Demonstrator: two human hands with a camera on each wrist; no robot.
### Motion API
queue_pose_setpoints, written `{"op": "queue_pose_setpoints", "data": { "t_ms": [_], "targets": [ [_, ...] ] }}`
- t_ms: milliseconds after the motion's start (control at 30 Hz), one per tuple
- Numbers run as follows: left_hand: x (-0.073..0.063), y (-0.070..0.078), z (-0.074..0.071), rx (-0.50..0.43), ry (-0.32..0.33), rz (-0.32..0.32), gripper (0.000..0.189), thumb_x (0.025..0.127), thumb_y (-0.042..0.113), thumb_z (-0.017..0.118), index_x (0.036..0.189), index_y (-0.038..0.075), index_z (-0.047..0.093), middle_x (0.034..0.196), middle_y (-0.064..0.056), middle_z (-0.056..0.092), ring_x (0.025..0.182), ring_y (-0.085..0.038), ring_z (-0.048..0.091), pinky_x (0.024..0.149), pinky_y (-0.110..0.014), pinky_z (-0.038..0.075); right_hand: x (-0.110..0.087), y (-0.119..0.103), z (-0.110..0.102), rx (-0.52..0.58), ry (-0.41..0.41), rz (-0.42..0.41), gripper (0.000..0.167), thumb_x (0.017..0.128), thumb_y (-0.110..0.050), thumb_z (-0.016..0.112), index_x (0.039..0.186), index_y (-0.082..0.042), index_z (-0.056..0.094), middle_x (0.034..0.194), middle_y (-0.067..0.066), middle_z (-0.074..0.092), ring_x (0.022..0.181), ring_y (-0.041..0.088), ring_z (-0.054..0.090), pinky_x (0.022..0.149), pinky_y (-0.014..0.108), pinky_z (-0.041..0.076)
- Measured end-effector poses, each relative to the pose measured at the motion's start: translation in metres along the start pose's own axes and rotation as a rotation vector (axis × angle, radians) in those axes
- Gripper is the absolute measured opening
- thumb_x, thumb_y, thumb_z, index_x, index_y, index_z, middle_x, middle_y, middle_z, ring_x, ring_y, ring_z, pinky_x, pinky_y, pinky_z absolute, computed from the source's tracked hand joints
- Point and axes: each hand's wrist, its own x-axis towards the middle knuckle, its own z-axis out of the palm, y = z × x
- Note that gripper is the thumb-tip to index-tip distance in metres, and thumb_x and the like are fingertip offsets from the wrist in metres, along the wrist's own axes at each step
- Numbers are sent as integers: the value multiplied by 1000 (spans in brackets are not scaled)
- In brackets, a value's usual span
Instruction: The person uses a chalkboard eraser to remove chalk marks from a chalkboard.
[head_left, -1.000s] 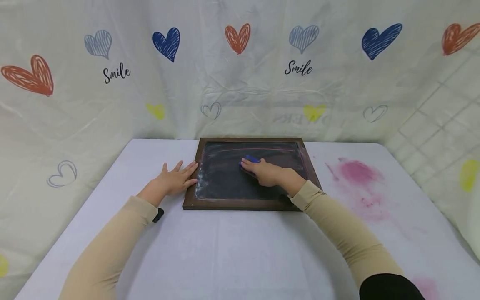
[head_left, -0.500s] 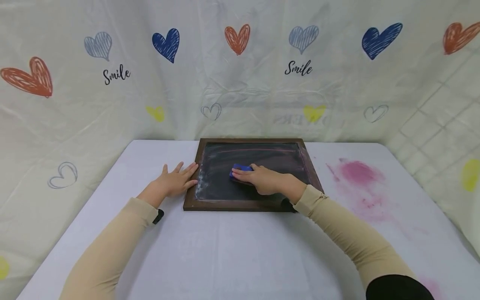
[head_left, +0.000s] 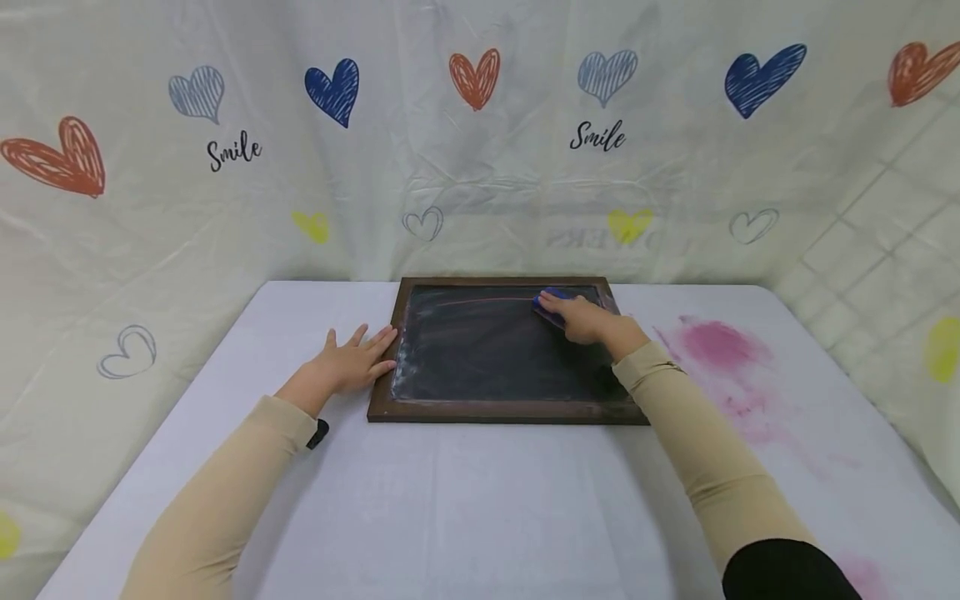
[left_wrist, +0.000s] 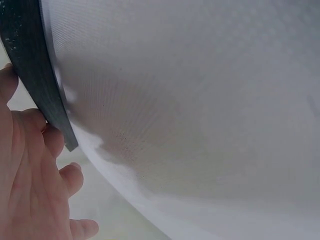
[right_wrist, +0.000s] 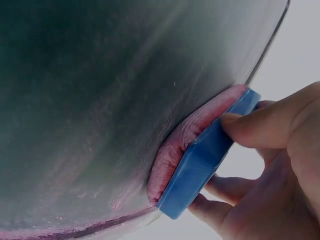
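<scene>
1. Eraser (right_wrist: 197, 160) (blue, pinkish pad (right_wrist: 185, 135)) is at approx 1 o'clock on the chalkboard (head_left: 480, 354), pad against the dark surface.
2. R hand (head_left: 588, 319) pinches it, thumb on one side, fingers on the opp. side.
3. L hand (head_left: 347, 363): fingers spread, tips on the brown frame (head_left: 450, 412) at abt 9 o'clock, prob. to steady it.
4. Chalkboard lies on the table (head_left: 480, 500); a pink stain (head_left: 716, 343) there is off at 3 o'clock, apart from the frame.
5. Step in hand, by the look of it: wiping off chalk, prob. well along. Middle's mostly dark; thin reddish line (head_left: 487, 300) runs approx 11 to 12 o'clock, whitish smears (head_left: 402, 379) nr 8.
6. Next move seems to call for a firm sweep twd 11 o'clock along that line, then edges, w/ pad flat.
</scene>
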Motion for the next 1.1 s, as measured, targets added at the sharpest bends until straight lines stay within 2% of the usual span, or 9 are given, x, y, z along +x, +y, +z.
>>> {"op": "queue_pose_setpoints", "data": {
  "t_ms": [67,133,333,467,567,700,867,1000,1100],
  "targets": [
    [0,1,0,-1,-2,1,69,112,48,32,166,12,10,171,-9,11,155,-42,7,113,-76,0,1,0,-3,-3,-9,53,77,94,18,43,163,-6,19,167,23,15,145,58,19,104,58,37],
    [1,1,-1,10,2,1,69,112,48,32,166,13,9,171,-8,11,155,-41,7,113,-76,1,2,-3,-6,-8,-20,86,76,95,17,43,164,-6,18,167,24,14,146,58,18,103,57,36],
    [-3,0,-3,9,11,-11,68,112,47,33,166,12,11,171,-9,13,155,-42,8,113,-76,1,13,-19,-4,-54,-28,121,75,96,12,44,164,-7,18,169,19,12,146,60,13,114,67,26],
    [-5,1,-3,-6,3,-10,68,112,46,34,166,11,12,171,-10,13,154,-43,8,113,-76,1,19,-36,3,-66,-50,83,77,96,14,44,164,-10,19,171,11,8,147,60,10,114,70,22],
    [-4,1,-4,0,6,-4,68,112,47,33,166,12,11,171,-9,12,155,-43,8,113,-76,0,24,-54,8,-67,-74,22,76,97,16,43,164,-11,19,172,8,7,146,60,10,115,63,29],
    [-2,1,-4,7,18,-6,68,112,47,32,166,12,11,171,-9,13,155,-43,8,113,-76,0,31,-85,12,-77,-108,-67,78,97,18,46,164,-12,21,172,3,8,146,60,10,108,55,38],
    [0,1,-1,5,13,-11,69,112,47,32,166,12,10,171,-9,12,155,-42,8,113,-76,0,39,-114,19,-125,-158,-149,81,97,17,48,165,-18,21,172,-2,8,148,57,10,120,58,22],
    [1,2,3,-3,16,-5,69,112,47,32,166,11,10,171,-9,13,155,-42,8,113,-76,1,42,-113,23,-140,-141,-133,83,97,16,50,165,-23,22,172,-5,10,151,51,11,122,57,16],
    [2,3,4,-4,20,-2,68,112,47,33,166,11,11,171,-10,14,155,-43,8,113,-76,1,42,-101,22,-124,-107,-102,82,97,16,50,165,-22,23,172,-4,11,151,50,12,121,57,19]
  ]
}}
